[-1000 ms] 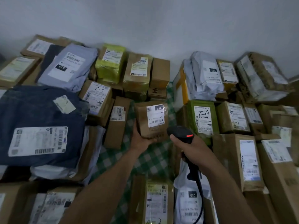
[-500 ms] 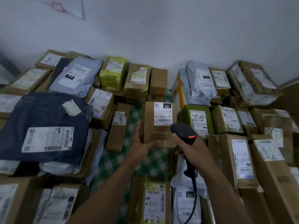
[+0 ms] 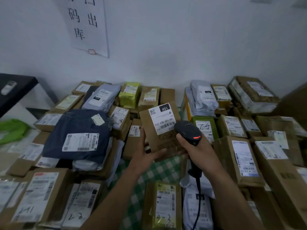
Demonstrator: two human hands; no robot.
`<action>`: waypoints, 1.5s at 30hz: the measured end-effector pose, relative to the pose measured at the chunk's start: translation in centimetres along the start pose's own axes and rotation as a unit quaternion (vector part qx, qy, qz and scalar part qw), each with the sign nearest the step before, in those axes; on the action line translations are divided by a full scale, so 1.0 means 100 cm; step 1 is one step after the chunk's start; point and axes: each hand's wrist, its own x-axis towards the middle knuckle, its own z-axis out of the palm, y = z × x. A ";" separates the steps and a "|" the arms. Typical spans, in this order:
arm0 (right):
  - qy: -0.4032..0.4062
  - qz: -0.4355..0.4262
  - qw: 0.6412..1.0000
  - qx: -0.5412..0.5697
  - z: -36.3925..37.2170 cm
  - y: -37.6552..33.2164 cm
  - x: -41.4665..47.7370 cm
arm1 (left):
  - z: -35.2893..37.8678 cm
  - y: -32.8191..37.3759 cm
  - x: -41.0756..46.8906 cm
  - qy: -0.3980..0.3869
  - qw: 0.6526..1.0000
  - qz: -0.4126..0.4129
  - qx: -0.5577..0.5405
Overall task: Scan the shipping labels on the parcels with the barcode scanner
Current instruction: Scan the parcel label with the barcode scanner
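- Scanning step: left hand (image 3: 146, 153) fingers clamped under box (image 3: 159, 130), label (image 3: 163, 118) tilted up.
- Right hand (image 3: 197, 146) fingers wrapped round scanner (image 3: 187, 131), head just beside label.
- Next, probably: aim at barcode, trigger.

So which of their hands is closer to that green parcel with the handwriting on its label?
The right. The right hand, holding the scanner, sits just in front of the green parcel. The left hand holds the brown box, farther to the left.
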 end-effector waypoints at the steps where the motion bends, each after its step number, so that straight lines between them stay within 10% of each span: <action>1: -0.002 -0.005 1.000 -0.004 -0.001 -0.003 -0.003 | -0.001 0.002 -0.002 0.006 1.000 0.006 0.006; 45: -0.065 0.080 0.990 -0.097 -0.011 0.003 0.038 | -0.008 -0.048 0.072 -0.006 0.997 -0.034 0.075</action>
